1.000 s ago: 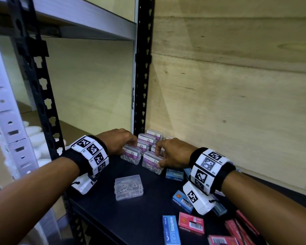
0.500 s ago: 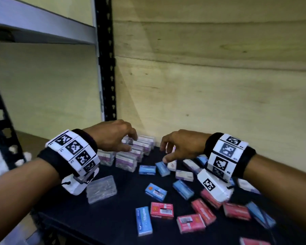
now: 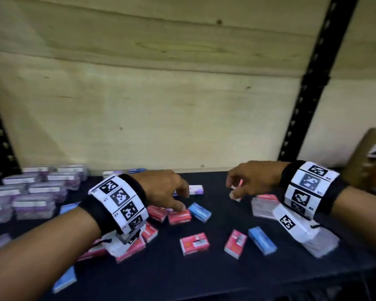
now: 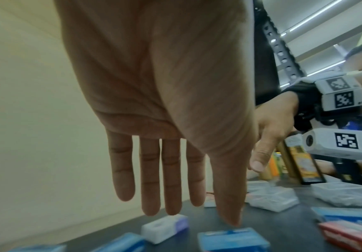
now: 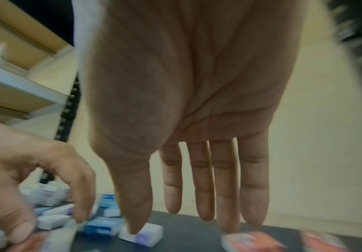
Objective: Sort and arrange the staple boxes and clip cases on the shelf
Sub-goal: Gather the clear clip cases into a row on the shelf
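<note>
Small red staple boxes [image 3: 195, 243] and blue staple boxes [image 3: 199, 212] lie scattered over the dark shelf [image 3: 204, 274]. Clear clip cases with purple labels [image 3: 33, 205] stand in stacked rows at the far left. My left hand [image 3: 178, 202] hovers palm-down with straight fingers, holding nothing, just over a red box [image 3: 179, 216] and a blue box [image 4: 232, 238]. My right hand [image 3: 233, 190] is empty too, fingers extended above a white-and-purple box [image 5: 142, 236] and a red box [image 5: 253, 242]. Whether either hand touches a box I cannot tell.
More clear cases [image 3: 265, 205] lie under and behind my right wrist. A plywood back panel [image 3: 161, 105] closes the shelf, with a black upright post [image 3: 308, 88] at right. Brown and orange packages [image 3: 369, 161] stand at the far right.
Both hands have left the clip case stacks and moved right, over the scattered staple boxes. The view has swung right, so the stacks now sit at the far left.
</note>
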